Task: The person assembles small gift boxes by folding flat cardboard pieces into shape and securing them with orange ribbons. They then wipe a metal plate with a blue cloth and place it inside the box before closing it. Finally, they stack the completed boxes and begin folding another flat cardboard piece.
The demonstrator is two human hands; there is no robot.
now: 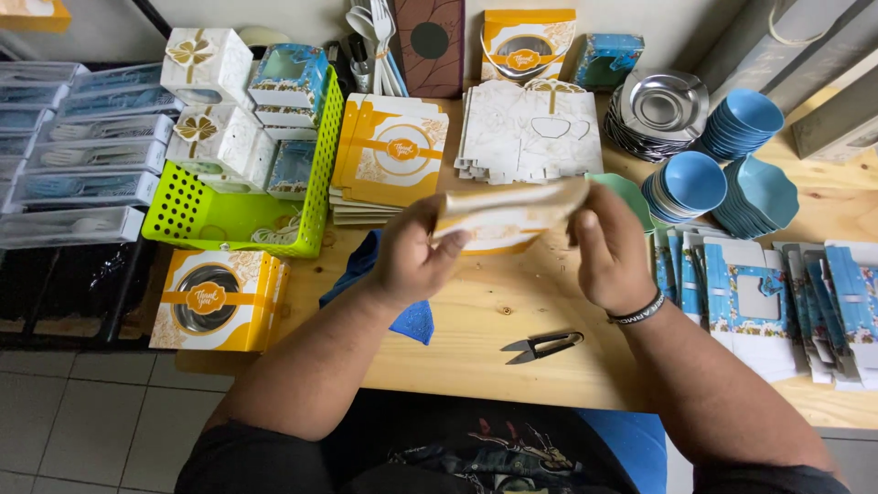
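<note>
Head view, looking down on a wooden table [485, 320]: the flat carton [508, 218] held between both hands is blurred, so its printed pattern and fold lines cannot be made out, and both of its ends are hidden behind fingers. It appears as an unfolded piece of yellow-and-white card, pale along the upper edge and orange-yellow below. Its long axis runs left to right, tilted slightly upward toward the right, and it sits above the table's middle, in front of the stack of yellow flat cartons [389, 160]. The left hand [416, 256] pinches the carton's left end, thumb on top; the right hand [608, 252] clasps the right end, a dark wristband [637, 311] on its wrist. Small thread snips [542, 346] lie on the table just below the hands.
</note>
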